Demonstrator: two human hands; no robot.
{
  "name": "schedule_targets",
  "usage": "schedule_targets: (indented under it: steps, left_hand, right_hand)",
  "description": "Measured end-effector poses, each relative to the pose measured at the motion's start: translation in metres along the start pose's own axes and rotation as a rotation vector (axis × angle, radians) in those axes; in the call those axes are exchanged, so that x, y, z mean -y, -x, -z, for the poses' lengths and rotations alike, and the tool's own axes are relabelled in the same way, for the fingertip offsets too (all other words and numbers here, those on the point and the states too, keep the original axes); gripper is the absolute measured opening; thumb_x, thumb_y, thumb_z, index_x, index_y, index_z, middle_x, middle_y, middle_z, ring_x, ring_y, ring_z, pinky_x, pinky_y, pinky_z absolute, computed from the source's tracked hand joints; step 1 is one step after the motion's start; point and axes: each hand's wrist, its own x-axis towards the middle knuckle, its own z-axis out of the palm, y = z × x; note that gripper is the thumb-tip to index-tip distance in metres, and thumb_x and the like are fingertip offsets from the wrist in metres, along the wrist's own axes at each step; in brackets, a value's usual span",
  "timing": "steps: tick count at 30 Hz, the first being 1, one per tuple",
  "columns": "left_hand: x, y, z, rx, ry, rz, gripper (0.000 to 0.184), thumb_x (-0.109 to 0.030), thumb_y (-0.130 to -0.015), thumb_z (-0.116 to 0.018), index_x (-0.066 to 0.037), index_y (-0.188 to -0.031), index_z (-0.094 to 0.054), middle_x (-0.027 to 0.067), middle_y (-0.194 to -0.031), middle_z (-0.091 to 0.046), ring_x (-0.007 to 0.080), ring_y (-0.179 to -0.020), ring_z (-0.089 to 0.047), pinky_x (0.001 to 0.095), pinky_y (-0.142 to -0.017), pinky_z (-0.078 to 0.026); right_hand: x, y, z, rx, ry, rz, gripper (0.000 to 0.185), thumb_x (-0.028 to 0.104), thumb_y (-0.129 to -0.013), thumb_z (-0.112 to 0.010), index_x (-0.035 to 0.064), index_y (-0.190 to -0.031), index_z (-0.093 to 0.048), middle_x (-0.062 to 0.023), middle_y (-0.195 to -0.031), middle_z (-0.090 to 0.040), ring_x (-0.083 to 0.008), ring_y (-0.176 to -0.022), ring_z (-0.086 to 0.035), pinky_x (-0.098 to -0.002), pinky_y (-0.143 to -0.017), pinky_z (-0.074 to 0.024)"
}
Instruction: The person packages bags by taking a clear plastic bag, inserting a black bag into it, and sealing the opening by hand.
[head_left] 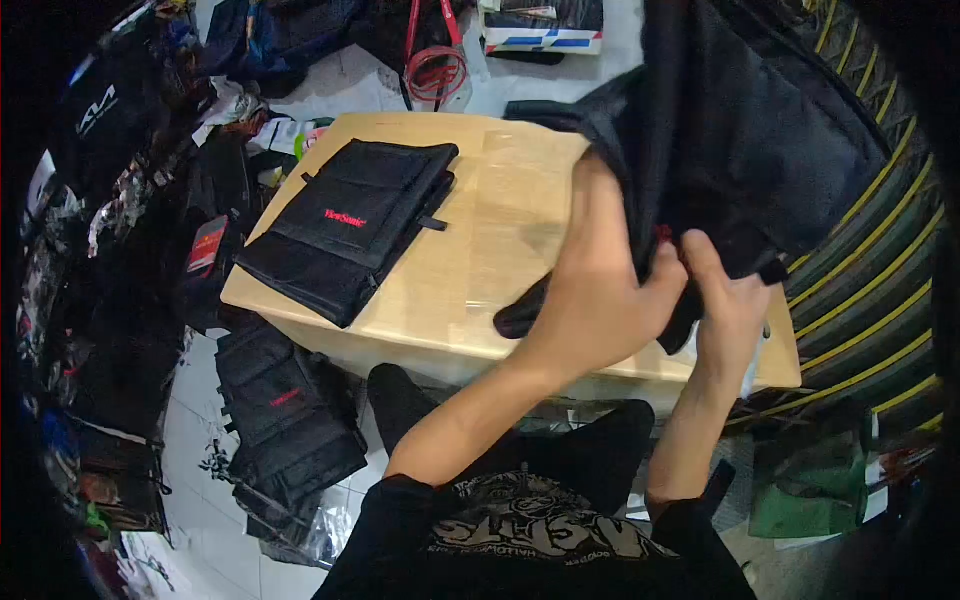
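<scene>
Both hands are on a large black fabric bag (760, 130) raised over the right side of the wooden table (490, 230). My left hand (610, 270) is closed on its near edge, the fingertips partly hidden behind the fabric. Close beside it, my right hand (725, 290) pinches the lower part of the bag, near a small red detail. Some black fabric hangs down onto the tabletop. On the left half of the table lies a folded black bag (345, 225) with red lettering, untouched.
More black bags (290, 410) are piled on the floor at the lower left. A green bag (810, 485) is at the lower right, below yellow-edged dark curved strips (860, 290). Behind the table are a white box (545, 25) and a red strap (435, 65).
</scene>
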Motion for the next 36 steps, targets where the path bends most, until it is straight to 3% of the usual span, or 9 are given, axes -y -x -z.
schedule_targets:
  steps: [4, 5, 8, 15, 19, 23, 26, 31, 36]
  left_hand:
    - [0.003, 0.011, -0.044, -0.092, 0.153, -0.026, 0.063, 0.000, -0.078, -0.057, 0.009, -0.135, -0.030, 0.0237, -0.123, -0.049, 0.0273, -0.119, -0.048, 0.0341, -0.103, -0.035]
    - [0.002, 0.017, -0.044, -0.031, 0.250, 0.085, 0.068, 0.000, -0.078, -0.051, 0.013, -0.139, -0.022, 0.0346, -0.136, -0.034, 0.0462, -0.129, -0.035, 0.0427, -0.111, -0.026]
    - [0.011, 0.023, -0.031, 0.013, 0.520, 0.292, 0.070, 0.002, -0.077, -0.052, 0.011, -0.139, -0.023, 0.0309, -0.134, -0.041, 0.0380, -0.127, -0.042, 0.0384, -0.109, -0.030]
    - [0.060, 0.071, 0.028, 0.096, 1.033, 1.022, 0.053, -0.018, -0.088, -0.063, 0.007, -0.132, -0.044, 0.0181, -0.120, -0.059, 0.0284, -0.111, -0.059, 0.0400, -0.098, -0.046]
    - [0.079, 0.089, 0.035, 0.243, 0.652, 0.834, 0.050, -0.015, -0.088, -0.064, 0.006, -0.129, -0.047, 0.0183, -0.121, -0.059, 0.0277, -0.112, -0.058, 0.0390, -0.099, -0.045]
    - [0.081, 0.082, 0.039, 0.079, 0.983, 0.768, 0.031, -0.009, -0.089, -0.063, 0.006, -0.116, -0.059, 0.0110, -0.108, -0.066, 0.0167, -0.097, -0.062, 0.0303, -0.086, -0.049]
    - [0.078, 0.069, 0.035, 0.167, 0.407, 0.605, 0.031, -0.008, -0.090, -0.062, 0.005, -0.117, -0.058, 0.0095, -0.108, -0.066, 0.0146, -0.094, -0.061, 0.0293, -0.084, -0.049]
    - [0.072, 0.069, 0.017, 0.085, 0.715, 0.763, 0.055, -0.012, -0.091, -0.061, 0.003, -0.139, -0.039, 0.0164, -0.133, -0.051, 0.0213, -0.123, -0.048, 0.0331, -0.107, -0.033]
    - [0.064, 0.050, 0.005, 0.344, 0.168, 0.420, 0.079, -0.016, -0.089, -0.062, 0.004, -0.146, -0.011, 0.0237, -0.144, -0.036, 0.0291, -0.133, -0.039, 0.0350, -0.112, -0.026]
  right_hand:
    - [-0.006, -0.003, 0.030, -0.207, 0.249, 0.296, 0.075, 0.019, -0.075, -0.083, -0.0086, -0.132, -0.042, -0.0170, -0.129, -0.051, -0.0238, -0.117, -0.049, -0.0328, -0.106, -0.0314]
    - [-0.006, -0.003, 0.037, -0.192, 0.188, 0.220, 0.071, 0.019, -0.080, -0.078, -0.0081, -0.134, -0.041, -0.0170, -0.129, -0.051, -0.0242, -0.118, -0.049, -0.0329, -0.106, -0.0310]
    - [-0.008, -0.001, 0.071, -0.152, 0.112, 0.030, 0.058, 0.017, -0.089, -0.067, -0.0070, -0.136, -0.041, -0.0165, -0.128, -0.054, -0.0252, -0.117, -0.051, -0.0338, -0.105, -0.0331]
    - [-0.055, 0.001, 0.159, 0.249, -0.162, -0.457, 0.074, 0.000, -0.068, -0.069, -0.0041, -0.137, -0.044, -0.0178, -0.123, -0.058, -0.0302, -0.111, -0.057, -0.0400, -0.100, -0.0428]
    - [-0.090, 0.015, 0.152, 0.218, -0.321, -0.611, 0.082, -0.008, -0.062, -0.068, -0.0016, -0.139, -0.042, -0.0176, -0.125, -0.057, -0.0299, -0.115, -0.056, -0.0399, -0.102, -0.0413]
    - [-0.096, 0.014, 0.152, 0.298, -0.353, -0.582, 0.087, -0.010, -0.059, -0.066, -0.0014, -0.141, -0.040, -0.0162, -0.129, -0.055, -0.0294, -0.118, -0.054, -0.0378, -0.103, -0.0396]
    - [-0.086, 0.011, 0.143, 0.295, -0.334, -0.612, 0.091, -0.011, -0.057, -0.063, -0.0016, -0.143, -0.038, -0.0150, -0.133, -0.053, -0.0263, -0.120, -0.052, -0.0348, -0.104, -0.0381]
    - [-0.087, 0.007, 0.135, 0.246, -0.201, -0.505, 0.087, -0.015, -0.059, -0.060, -0.0022, -0.142, -0.040, -0.0154, -0.134, -0.053, -0.0242, -0.119, -0.053, -0.0327, -0.102, -0.0397]
    - [-0.066, 0.003, 0.117, 0.092, 0.072, -0.384, 0.079, -0.014, -0.061, -0.061, -0.0020, -0.138, -0.046, -0.0157, -0.135, -0.052, -0.0239, -0.123, -0.051, -0.0323, -0.105, -0.0367]
